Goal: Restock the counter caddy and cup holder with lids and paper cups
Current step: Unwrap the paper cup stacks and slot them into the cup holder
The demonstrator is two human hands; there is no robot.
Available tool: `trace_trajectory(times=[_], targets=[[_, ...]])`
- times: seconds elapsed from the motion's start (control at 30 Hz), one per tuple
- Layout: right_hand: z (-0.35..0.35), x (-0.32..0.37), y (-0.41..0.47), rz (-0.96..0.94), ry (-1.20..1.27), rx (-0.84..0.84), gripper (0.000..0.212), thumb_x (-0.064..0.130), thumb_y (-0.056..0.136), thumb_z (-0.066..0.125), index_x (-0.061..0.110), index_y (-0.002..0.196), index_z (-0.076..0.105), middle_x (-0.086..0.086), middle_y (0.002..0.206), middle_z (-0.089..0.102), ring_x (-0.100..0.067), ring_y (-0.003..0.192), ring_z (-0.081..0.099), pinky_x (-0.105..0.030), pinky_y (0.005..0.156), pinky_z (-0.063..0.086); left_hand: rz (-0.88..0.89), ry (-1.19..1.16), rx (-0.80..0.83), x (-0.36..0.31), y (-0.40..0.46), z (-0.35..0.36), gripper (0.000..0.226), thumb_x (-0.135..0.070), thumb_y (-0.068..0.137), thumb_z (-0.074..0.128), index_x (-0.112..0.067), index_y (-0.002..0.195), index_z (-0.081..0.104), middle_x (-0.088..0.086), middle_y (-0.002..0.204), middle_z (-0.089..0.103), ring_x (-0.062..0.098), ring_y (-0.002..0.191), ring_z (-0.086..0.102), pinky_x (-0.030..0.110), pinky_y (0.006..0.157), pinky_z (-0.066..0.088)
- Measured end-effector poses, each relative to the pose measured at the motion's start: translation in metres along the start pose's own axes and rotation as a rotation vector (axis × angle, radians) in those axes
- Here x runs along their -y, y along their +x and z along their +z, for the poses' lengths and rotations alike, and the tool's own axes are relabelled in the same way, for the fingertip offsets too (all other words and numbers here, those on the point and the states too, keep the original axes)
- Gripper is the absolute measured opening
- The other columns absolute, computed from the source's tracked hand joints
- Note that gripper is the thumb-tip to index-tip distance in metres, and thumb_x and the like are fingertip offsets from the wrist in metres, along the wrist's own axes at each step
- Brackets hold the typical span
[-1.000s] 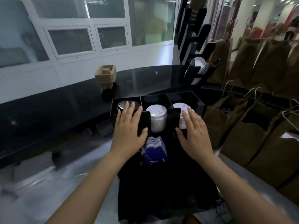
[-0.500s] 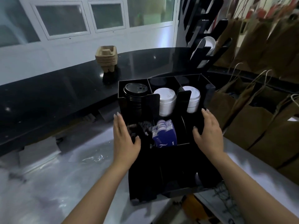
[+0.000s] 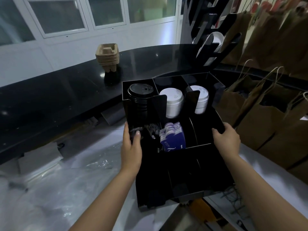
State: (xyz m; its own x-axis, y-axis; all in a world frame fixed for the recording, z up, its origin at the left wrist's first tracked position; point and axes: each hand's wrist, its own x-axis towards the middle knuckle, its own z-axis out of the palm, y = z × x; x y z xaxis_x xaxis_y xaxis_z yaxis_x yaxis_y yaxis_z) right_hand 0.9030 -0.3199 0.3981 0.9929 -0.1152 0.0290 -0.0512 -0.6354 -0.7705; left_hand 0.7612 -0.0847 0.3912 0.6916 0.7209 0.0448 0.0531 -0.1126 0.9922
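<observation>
Black acrylic caddy (image 3: pixel 206 165): my left hand (image 3: pixel 131 147) and right hand (image 3: pixel 226 140) grasp its side walls; tilting could topple the lid stacks (image 3: pixel 173 104).

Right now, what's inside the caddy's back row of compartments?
In the black caddy, the back-left slot holds a stack of black lids; the middle and right hold white lids and. The dividers hide the stacks' lower parts, so their depth is unknown.
</observation>
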Motion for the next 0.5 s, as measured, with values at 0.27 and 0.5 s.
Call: trace_trajectory(times=[0.27, 0.5], targets=[[0.005, -0.017, 0.018, 0.140, 0.414, 0.164, 0.010, 0.010, 0.088, 0.063, 0.008, 0.095, 0.070, -0.007, 0.085, 0.070, -0.023, 0.081, 0.065, -0.034, 0.072, 0.049, -0.034, 0.059, -0.056, 0.013, 0.013, -0.003, 0.048, -0.015, 0.099, 0.048, -0.034, 0.142, 0.045, -0.018, 0.133, 0.054, 0.002, 0.117, 0.051, 0.012, 0.090, 0.038], [0.009, -0.019, 0.029, 0.038, 0.442, 0.148, 0.023, 0.018, 0.094, 0.057, 0.004, 0.078, 0.066, -0.005, 0.064, 0.058, -0.018, 0.065, 0.053, -0.030, 0.059, 0.034, -0.073, 0.126, -0.150, 0.013, 0.019, 0.003, 0.033, -0.028, 0.102, 0.044, -0.023, 0.132, 0.059, -0.004, 0.116, 0.068, 0.015, 0.108, 0.062, 0.034, 0.094, 0.049]])
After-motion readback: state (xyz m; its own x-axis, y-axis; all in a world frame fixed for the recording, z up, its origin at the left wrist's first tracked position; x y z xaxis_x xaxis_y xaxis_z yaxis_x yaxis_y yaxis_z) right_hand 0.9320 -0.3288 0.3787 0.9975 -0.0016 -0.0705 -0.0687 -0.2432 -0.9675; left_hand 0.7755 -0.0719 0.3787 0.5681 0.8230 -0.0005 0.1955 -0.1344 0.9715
